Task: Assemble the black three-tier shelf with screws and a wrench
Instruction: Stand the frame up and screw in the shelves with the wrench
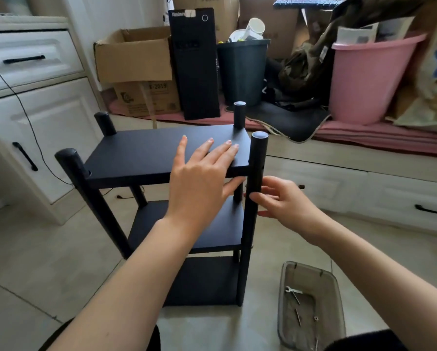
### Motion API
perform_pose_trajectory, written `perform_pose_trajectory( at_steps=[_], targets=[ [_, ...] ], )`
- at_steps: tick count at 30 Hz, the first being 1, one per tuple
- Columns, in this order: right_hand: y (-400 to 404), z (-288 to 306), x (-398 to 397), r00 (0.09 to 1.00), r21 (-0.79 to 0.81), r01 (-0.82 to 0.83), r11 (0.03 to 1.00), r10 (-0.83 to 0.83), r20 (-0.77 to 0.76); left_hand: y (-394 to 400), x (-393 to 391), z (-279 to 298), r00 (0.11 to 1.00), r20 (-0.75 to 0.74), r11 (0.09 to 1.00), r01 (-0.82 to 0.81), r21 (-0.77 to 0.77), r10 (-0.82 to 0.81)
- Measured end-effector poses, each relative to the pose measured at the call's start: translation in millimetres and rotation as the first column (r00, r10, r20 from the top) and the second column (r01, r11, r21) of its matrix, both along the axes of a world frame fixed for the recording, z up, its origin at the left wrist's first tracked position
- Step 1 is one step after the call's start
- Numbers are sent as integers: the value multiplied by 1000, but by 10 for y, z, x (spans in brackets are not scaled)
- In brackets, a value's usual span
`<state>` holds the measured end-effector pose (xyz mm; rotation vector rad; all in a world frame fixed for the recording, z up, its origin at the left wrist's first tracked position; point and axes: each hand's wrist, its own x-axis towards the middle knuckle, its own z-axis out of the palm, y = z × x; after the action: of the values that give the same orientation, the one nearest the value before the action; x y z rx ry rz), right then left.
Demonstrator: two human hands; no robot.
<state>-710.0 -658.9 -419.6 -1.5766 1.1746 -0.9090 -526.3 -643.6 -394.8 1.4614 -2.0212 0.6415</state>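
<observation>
a: how many parts are counted on the black shelf (161,158)?

b: three flat rectangular boards are seen, stacked as tiers, and four round posts at the corners. all surfaces are matte black. the front right post (254,198) is a hollow tube, open at its top end. the unit is stood upright on a pale tiled floor (35,249), directly ahead of the person.

a: how is the shelf held?

b: the left hand (202,178) is laid flat on the top board near its right front corner, fingers straight and slightly spread, with the thumb tucked under the board's front edge. the right hand (280,201) is placed against the front right post just below the top board; its fingertips are brought together at the post's side. whether a screw is pinched there cannot be told.

a: what is found nearby?

b: one clear plastic tray (311,272) is set on the floor to the right of the shelf base. one small metal wrench (293,293) is lain inside it, with a few small metal fasteners. behind the shelf, one dark bin (242,69), one pink tub (364,79) and several cardboard boxes (133,57) are seen.
</observation>
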Motion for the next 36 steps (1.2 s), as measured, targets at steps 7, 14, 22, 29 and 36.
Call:
perform_pose_trajectory(
  at_steps=[7,14,22,29,36],
  targets=[
    [213,54,-117,998,-9,52,999,-52,-18,-33,-66,-15,996,77,998,53,-32,-50],
    [281,85,-111,996,-26,80,996,-81,-27,-73,-103,-20,995,64,995,76,-70,-72],
    [250,19,-135,995,-38,100,994,-100,17,-79,-65,-150,983,125,980,149,-130,-133],
    [208,68,-208,997,73,46,996,-42,-61,-91,-82,-141,985,127,972,143,-187,-121],
    [-10,377,-210,862,407,-74,910,-147,486,-113,-79,-172,988,112,964,128,-233,-104]
  ],
)
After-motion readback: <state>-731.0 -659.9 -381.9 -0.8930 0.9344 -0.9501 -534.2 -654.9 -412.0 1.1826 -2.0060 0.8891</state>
